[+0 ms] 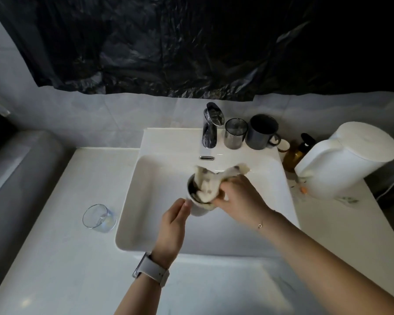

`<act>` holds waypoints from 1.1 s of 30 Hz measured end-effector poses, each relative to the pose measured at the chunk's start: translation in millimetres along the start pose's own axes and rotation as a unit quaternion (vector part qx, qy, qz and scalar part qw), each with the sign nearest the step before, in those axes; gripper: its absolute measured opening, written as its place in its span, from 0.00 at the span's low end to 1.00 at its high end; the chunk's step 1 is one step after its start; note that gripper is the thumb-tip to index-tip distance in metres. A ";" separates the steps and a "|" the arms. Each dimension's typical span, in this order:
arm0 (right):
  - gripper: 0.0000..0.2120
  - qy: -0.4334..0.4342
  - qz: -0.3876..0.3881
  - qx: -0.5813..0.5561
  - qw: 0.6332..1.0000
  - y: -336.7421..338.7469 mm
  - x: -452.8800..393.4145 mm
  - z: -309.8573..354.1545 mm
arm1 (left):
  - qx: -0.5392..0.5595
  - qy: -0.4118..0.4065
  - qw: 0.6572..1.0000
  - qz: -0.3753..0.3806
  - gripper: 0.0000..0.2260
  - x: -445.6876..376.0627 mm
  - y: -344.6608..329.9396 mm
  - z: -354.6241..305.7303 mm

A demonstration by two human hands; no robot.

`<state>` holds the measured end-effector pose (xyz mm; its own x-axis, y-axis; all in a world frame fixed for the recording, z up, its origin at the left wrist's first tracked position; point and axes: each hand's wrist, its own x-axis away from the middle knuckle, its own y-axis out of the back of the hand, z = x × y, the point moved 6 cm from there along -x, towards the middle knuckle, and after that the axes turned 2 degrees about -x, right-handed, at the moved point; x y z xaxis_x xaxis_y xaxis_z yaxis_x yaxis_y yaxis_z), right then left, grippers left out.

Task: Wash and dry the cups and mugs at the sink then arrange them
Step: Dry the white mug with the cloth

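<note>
Mug [197,206] is white outside, dark inside, held tilted over the sink [146,201] basin, mouth facing up and away from us. Our left hand [172,226] holds it from the near-left side; fingers reach to the mug wall, though we can't see how far they wrap round it. Our right hand [239,196] grips a cream cloth [208,185] with small dark spots, bunched and pushed down into the mug's mouth. Two ends of the cloth stick up above the rim, one on the left, one out to the right above the knuckles.

Left wrist carries a watch [151,269] with a pale strap; right wrist has a thin bracelet [259,225].

On the white tabletop [55,258] left of the sink: a clear glass [99,218], upright, well apart from the hands.

On the back ledge of the sink, right of the chrome tap [210,128]: a smoky clear tumbler [235,133], then just beside it a big grey mug [262,132] with its handle to the right. Behind that handle a small white cup [284,147] with a dark rim, mostly hidden. All upright.

Further right: an amber pump bottle [297,154] with a black top, and next to it a large white lidded bin [348,160]. A few small scraps lie on the tabletop at the bin's base, one of them orange.

Black plastic sheeting [191,42] covers the wall above the grey tiles.
</note>
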<state>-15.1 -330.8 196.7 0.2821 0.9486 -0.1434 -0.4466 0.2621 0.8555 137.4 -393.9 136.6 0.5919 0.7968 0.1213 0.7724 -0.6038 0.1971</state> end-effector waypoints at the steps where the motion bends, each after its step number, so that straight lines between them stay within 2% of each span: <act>1: 0.10 0.044 0.031 0.041 0.998 0.2 5.5 3.8 | -0.001 0.004 1.000 0.000 0.17 1.8 -1.5 -1.1; 2: 0.11 0.071 0.066 0.068 0.993 3.2 11.1 8.4 | -0.003 0.008 1.000 0.002 0.18 3.3 -2.7 -0.9; 5: 0.13 0.041 0.173 0.080 0.981 20.8 18.2 4.8 | -0.016 0.018 1.000 0.007 0.18 5.2 -6.1 1.9; 6: 0.12 0.040 0.171 0.082 0.981 28.2 17.0 4.4 | -0.016 0.024 1.000 0.006 0.18 5.2 -7.7 3.7; 9: 0.06 0.136 0.040 0.054 0.988 47.3 9.1 14.0 | -0.026 0.029 0.999 0.016 0.21 6.4 -15.8 3.7; 10: 0.05 0.150 0.029 0.032 0.988 44.6 8.1 14.2 | -0.026 0.029 0.999 0.021 0.22 6.8 -18.8 2.6; 12: 0.04 0.130 0.071 -0.003 0.989 28.3 7.4 3.5 | -0.022 0.029 0.999 0.025 0.23 6.8 -21.7 0.8; 14: 0.08 0.112 0.135 0.011 0.984 7.8 12.4 -9.1 | -0.020 0.027 0.999 0.027 0.21 5.9 -22.0 -0.5; 18: 0.16 0.107 0.259 0.086 0.956 -23.9 22.9 -16.1 | -0.045 -0.009 0.997 0.058 0.17 5.3 -25.5 -10.6; 20: 0.17 0.101 0.290 0.157 0.939 -32.3 24.7 -18.0 | -0.073 -0.040 0.993 0.081 0.16 5.2 -30.1 -17.6; 24: 0.15 0.131 0.273 0.208 0.930 -42.2 20.0 -21.7 | -0.050 -0.008 0.995 0.090 0.17 -2.4 -30.5 -12.7; 27: 0.20 0.122 0.224 0.152 0.955 -45.1 23.9 -28.1 | -0.033 0.019 0.994 0.101 0.17 -13.2 -26.2 -10.4; 31: 0.20 0.007 0.170 0.023 0.985 -41.3 29.6 -34.0 | -0.094 -0.003 0.988 0.123 0.16 -33.5 -24.8 -16.8; 33: 0.21 -0.059 0.147 -0.057 0.986 -36.6 29.0 -32.1 | -0.110 -0.023 0.990 0.080 0.14 -39.5 -19.0 -19.1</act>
<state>-17.8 -307.3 145.3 0.2192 0.9613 0.1671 -0.6144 0.0030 0.7890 95.0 -413.5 146.6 0.7160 0.6868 0.1252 0.6024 -0.6985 0.3864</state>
